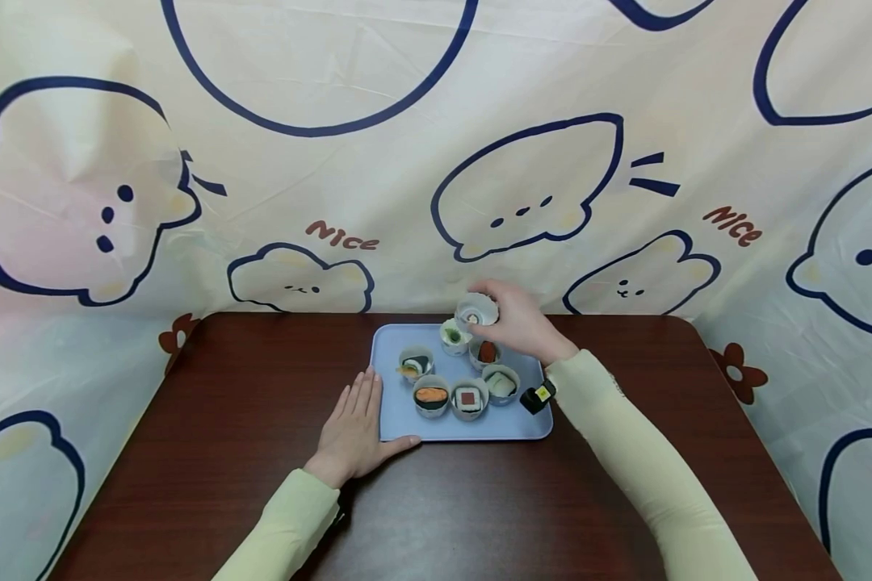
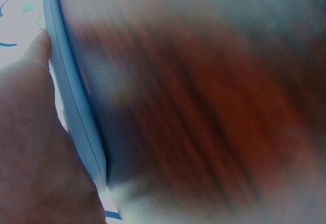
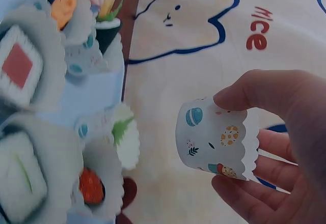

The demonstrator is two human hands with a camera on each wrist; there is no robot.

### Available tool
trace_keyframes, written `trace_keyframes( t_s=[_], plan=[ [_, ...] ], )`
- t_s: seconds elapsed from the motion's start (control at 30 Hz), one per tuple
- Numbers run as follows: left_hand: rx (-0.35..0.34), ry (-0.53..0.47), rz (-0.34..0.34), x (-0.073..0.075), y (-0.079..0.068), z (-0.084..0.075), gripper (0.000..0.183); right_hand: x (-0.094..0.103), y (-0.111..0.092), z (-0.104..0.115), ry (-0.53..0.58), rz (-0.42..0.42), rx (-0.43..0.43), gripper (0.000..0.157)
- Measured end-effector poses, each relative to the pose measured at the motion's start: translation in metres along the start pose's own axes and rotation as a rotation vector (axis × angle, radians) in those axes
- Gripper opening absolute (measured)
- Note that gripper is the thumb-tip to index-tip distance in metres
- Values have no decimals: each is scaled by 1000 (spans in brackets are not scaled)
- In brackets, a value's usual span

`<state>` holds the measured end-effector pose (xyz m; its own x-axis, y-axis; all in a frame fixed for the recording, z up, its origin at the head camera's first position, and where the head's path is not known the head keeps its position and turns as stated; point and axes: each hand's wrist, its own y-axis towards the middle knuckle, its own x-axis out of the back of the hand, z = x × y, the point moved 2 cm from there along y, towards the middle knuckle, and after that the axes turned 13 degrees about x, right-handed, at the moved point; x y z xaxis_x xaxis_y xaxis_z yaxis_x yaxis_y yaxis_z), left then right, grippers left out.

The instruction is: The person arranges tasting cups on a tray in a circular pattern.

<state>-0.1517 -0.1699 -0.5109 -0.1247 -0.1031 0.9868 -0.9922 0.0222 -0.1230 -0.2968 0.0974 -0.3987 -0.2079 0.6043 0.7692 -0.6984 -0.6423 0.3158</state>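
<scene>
My right hand (image 1: 517, 321) grips a paper baking cup (image 3: 211, 137) with a scalloped rim and small printed pictures, thumb on one side and fingers on the other. It is held up over the far edge of the blue tray (image 1: 400, 424). Several like cups stand on the tray, each with a toy-like sushi piece: one orange-topped (image 1: 431, 395), one white with a red square (image 1: 468, 399), one red-topped (image 1: 488, 352). My left hand (image 1: 354, 436) lies flat at the tray's near left corner, fingers along its left side, thumb at its front edge.
The tray sits toward the far side of a dark brown wooden table (image 1: 262, 387). A cream cloth (image 1: 407, 186) with blue cartoon outlines hangs behind and beside the table. A small black device (image 1: 538, 396) with a yellow mark is at the right wrist.
</scene>
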Motion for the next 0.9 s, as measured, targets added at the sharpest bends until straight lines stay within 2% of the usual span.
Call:
trace_keyframes(
  t_s=[0.33,0.63,0.9],
  plan=[
    [5,16,15,-2,3,1,122,-26,14,8,49,46,30,60],
    [6,2,22,-2,3,1,121,-48,31,10,74,90,1,60],
    [8,4,19,-3,3,2,123,-66,48,-2,32,120,-57,57]
  ],
)
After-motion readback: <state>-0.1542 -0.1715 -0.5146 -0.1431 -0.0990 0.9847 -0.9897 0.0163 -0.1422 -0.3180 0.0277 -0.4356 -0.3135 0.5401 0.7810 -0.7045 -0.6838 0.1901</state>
